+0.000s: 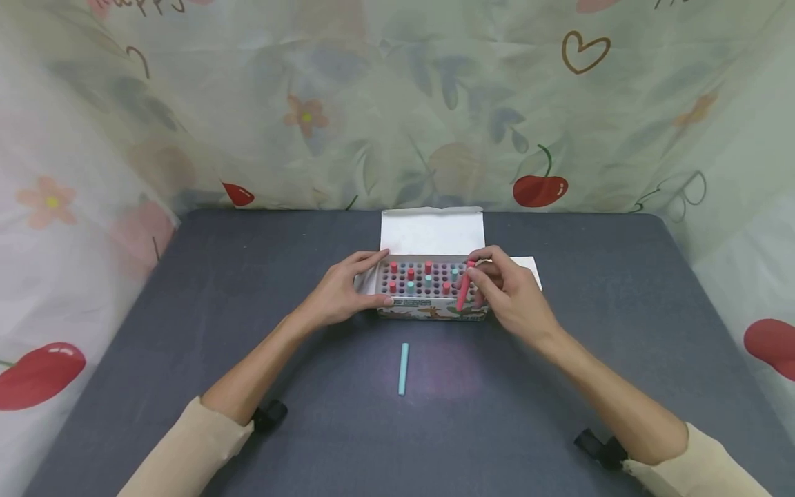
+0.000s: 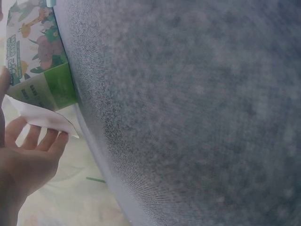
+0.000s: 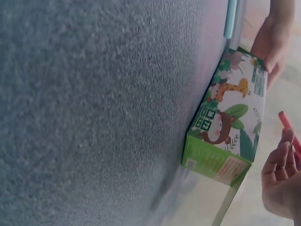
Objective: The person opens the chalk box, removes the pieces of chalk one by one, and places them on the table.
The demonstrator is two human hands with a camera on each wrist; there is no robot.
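Note:
A printed cardboard box [image 1: 428, 310] stands on the table with its white lid raised at the back. Inside, a holed tray [image 1: 419, 270] holds several red and turquoise chalk sticks upright. My left hand [image 1: 344, 286] grips the box's left end, thumb at the front edge and fingers toward the back; the left wrist view shows fingers behind a white side flap [image 2: 44, 115]. My right hand [image 1: 512, 293] pinches a red chalk stick [image 1: 464, 290], tilted, over the right end of the tray. In the right wrist view the stick [image 3: 288, 125] is clear of the box.
A turquoise chalk stick [image 1: 404, 369] lies on the dark table [image 1: 528, 414] in front of the box. Another white side flap [image 1: 529, 269] sticks out at the box's right. A printed curtain [image 1: 397, 124] hangs behind the table's far edge and along both sides.

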